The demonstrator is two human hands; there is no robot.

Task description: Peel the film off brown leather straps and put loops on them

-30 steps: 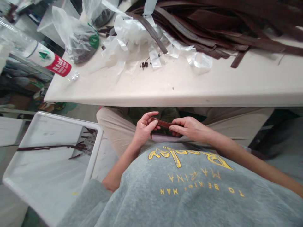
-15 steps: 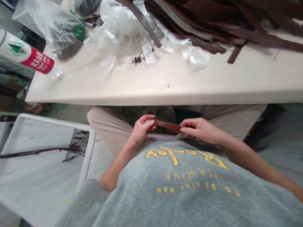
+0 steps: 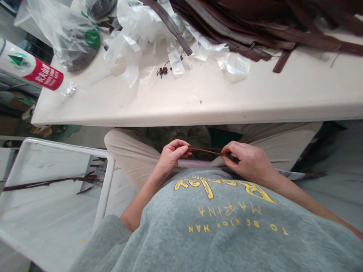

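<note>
A narrow brown leather strap (image 3: 205, 151) is stretched between my two hands above my lap, turned nearly edge-on to me. My left hand (image 3: 172, 153) pinches one end between thumb and fingers. At the other end my right hand (image 3: 248, 159) is closed round the strap, its fingertips curled under and partly hidden. Behind the right wrist a thin whitish and dark strip (image 3: 296, 175) pokes out; whether it belongs to the strap I cannot tell.
On the white table (image 3: 127, 109) lie a pile of brown straps (image 3: 241, 34), crumpled white plastic (image 3: 141, 34), small black pieces (image 3: 163, 70), a filled clear bag (image 3: 76, 45) and a bottle (image 3: 42, 73). At left, a white-rimmed tray (image 3: 109, 177) holds brown strips (image 3: 51, 182).
The strap has turned from showing its flat face to nearly edge-on. My right hand has moved slightly right and rolled over, its fingers curling further round the strap.
</note>
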